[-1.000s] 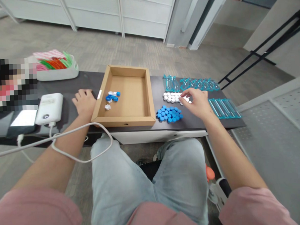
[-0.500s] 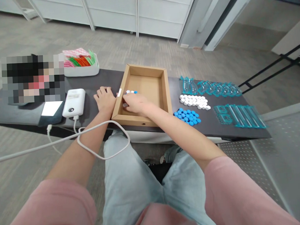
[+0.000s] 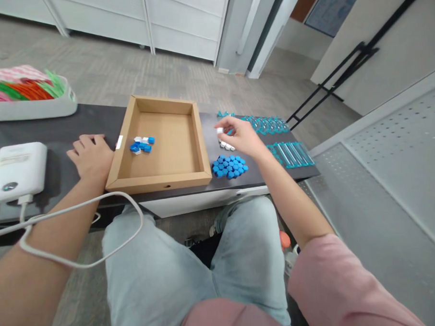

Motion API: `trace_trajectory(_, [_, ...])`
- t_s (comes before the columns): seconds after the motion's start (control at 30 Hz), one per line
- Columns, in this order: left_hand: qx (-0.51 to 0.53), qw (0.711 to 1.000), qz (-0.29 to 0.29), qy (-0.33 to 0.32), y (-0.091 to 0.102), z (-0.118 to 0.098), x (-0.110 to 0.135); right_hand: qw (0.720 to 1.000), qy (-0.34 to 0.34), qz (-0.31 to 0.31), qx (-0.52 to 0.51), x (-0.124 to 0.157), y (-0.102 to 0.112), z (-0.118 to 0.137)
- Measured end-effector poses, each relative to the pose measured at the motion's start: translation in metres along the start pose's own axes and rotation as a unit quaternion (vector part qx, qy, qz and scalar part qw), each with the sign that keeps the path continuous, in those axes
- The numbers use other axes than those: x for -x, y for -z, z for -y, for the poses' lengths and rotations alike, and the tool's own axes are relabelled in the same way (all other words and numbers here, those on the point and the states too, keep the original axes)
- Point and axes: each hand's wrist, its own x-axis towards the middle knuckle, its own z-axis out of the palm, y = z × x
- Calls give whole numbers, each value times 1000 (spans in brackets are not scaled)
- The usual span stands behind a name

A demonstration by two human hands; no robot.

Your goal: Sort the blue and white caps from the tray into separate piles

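My right hand (image 3: 240, 134) pinches a small white hexagonal piece (image 3: 220, 130) between thumb and fingers, over the pile of white pieces (image 3: 227, 145), most of which the hand hides. Just in front of that pile lies a cluster of blue hexagonal pieces (image 3: 229, 166). My left hand (image 3: 92, 156) rests on the table with its fingers spread, against the left side of a cardboard box (image 3: 203, 154). Inside the box, towards its left wall, sit several blue pieces (image 3: 144, 147) and white pieces (image 3: 138, 139).
Teal clear plastic parts (image 3: 292, 155) lie at the table's right end, with more rounded ones (image 3: 266, 124) behind. A white power bank (image 3: 18, 171) stands at left, its white cable (image 3: 78, 203) crossing my left forearm. A white bin (image 3: 31, 108) holds colourful strips.
My right hand has left the inside of the box, moved right to the white pieces and taken one. The view has turned to the right. My left hand stays beside the box.
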Motion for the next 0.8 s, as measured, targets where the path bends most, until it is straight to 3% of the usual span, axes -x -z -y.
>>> trace_trajectory(0.13, [-4, 1000, -6, 6, 1, -2, 0, 987, -129, -86, 33, 31, 68, -78])
trace_trajectory(0.23, [-8, 1000, -7, 6, 4, -4, 1, 971, -196, -99, 90, 44, 91, -116])
trace_trajectory(0.53, [-37, 999, -5, 29, 5, -4, 1, 963, -222, 41, 147, 39, 90, -159])
trace_trajectory(0.63, [-40, 999, -7, 25, 4, -3, 0, 963, -230, 52, 132, 38, 89, -165])
trace_trajectory(0.8, [-32, 999, -2, 29, 6, -4, 0, 964, -239, 21, 116, 41, 88, -171])
